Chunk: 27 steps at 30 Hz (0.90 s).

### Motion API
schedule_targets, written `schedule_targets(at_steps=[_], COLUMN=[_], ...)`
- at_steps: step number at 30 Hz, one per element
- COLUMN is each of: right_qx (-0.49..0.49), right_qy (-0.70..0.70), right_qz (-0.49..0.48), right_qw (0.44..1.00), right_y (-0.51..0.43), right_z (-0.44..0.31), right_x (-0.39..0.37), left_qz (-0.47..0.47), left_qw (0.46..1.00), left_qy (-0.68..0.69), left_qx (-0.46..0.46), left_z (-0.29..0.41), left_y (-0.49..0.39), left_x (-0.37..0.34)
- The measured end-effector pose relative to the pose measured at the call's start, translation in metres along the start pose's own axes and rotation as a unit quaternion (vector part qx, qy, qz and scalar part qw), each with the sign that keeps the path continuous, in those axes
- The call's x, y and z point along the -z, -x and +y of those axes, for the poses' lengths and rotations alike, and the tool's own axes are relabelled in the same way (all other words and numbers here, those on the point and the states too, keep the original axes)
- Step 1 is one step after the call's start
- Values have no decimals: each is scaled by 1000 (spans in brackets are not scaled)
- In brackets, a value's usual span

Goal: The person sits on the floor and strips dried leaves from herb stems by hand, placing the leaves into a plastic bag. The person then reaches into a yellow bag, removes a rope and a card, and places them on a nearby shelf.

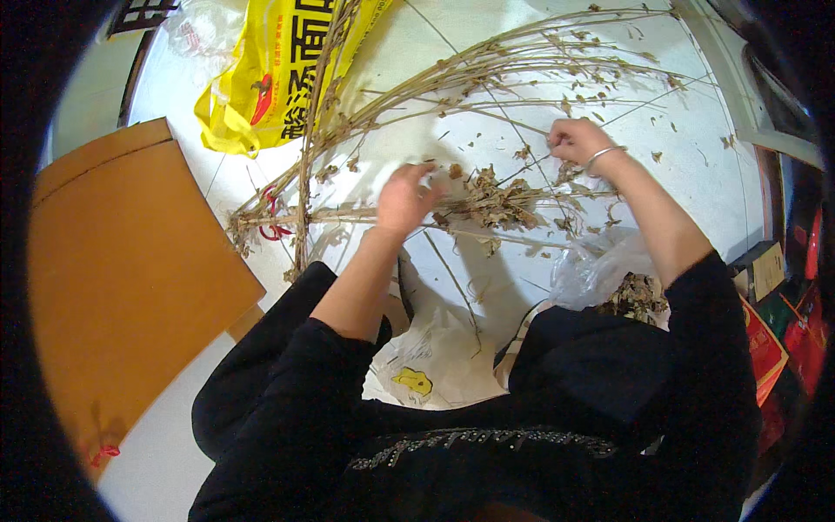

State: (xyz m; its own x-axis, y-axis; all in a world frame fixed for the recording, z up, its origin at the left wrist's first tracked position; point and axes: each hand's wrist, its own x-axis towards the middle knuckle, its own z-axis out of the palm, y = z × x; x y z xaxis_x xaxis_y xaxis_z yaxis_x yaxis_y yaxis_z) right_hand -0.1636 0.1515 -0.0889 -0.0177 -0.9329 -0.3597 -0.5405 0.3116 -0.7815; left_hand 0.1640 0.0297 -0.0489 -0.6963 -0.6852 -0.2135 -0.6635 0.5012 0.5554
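Note:
My left hand (406, 201) is over a tied bundle of dried plant stems (346, 214), thumb and fingers apart with nothing seen between them. To its right, crumpled dry leaves (499, 199) cling to the stems. Farther out, my right hand (579, 141), with a silver bangle on its wrist, is curled with its fingertips pinched at the end of a thin dried stem (525, 168). A red tie (273, 231) lies around the root end of the bundle. Longer dried stalks (450, 72) fan out to the upper right, and an upright-looking bunch (304, 189) crosses the others.
A yellow printed bag (228, 98) lies at the upper left beside clear plastic (205, 29). An orange-brown panel (140, 261) fills the left. By my right knee sits a clear plastic bag (603, 264) with dry leaves (633, 297). Leaf bits dot the white tiled floor (417, 39).

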Motion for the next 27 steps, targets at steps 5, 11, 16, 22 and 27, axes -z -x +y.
schedule_targets(at_steps=[5,11,16,22,27], right_qx=[-123,-120,-226,-26,-57], right_qy=[-213,-191,-240,58,102], right_qz=[-46,-30,-97,-36,79], right_qw=[968,974,939,997,990], right_y=[68,197,260,259,262], right_z=[-81,-72,-57,-76,-94], right_x=[80,105,69,22,55], left_qz=[-140,-239,-329,-338,-330], left_qw=[990,968,943,931,907], left_qy=[-12,-54,-24,-135,-221], left_qx=[-16,-59,-53,-36,-138], left_z=[43,47,59,54,73], left_y=[23,31,17,18,-5], left_x=[-13,-13,0,-18,16])
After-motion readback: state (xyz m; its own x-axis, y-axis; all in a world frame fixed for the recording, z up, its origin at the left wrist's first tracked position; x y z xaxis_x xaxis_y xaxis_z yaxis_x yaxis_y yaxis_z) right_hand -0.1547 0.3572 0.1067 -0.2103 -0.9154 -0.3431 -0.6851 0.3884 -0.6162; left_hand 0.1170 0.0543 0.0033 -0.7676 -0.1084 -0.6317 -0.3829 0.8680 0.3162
